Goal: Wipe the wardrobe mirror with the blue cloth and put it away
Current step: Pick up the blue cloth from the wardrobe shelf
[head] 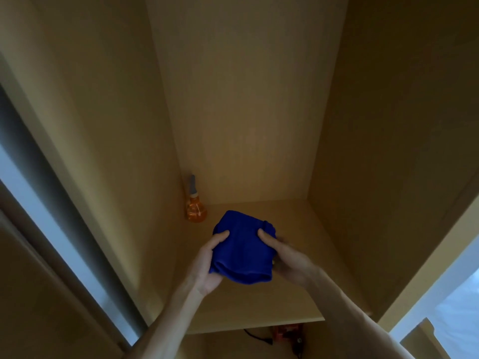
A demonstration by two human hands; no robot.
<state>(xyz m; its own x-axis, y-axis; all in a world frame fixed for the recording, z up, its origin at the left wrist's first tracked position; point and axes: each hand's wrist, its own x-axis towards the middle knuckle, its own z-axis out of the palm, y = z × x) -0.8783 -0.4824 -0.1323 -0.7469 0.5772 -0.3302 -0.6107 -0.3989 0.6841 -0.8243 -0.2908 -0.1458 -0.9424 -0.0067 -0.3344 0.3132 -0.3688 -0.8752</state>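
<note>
Your left hand and right hand are both closed on the blue cloth, one at each side, thumbs pressed on top and the other fingers tucked underneath, out of sight. The cloth is folded into a thick pad and sits between your hands just over the wardrobe shelf; whether its underside touches the wood, I cannot tell. It looks soft and light, a floppy thing with no stiffness of its own, so I judge it keeps its folded shape only while you support both edges. Hold it by the sides as you are doing, not by one corner, or the folds will likely drop open. Nothing fragile about it, and the plush pile should not slip. Past the cloth, in the back left corner of the shelf, an orange bottle stands upright, near but apart from the cloth. Behind that rises the bare back panel of the wardrobe.
</note>
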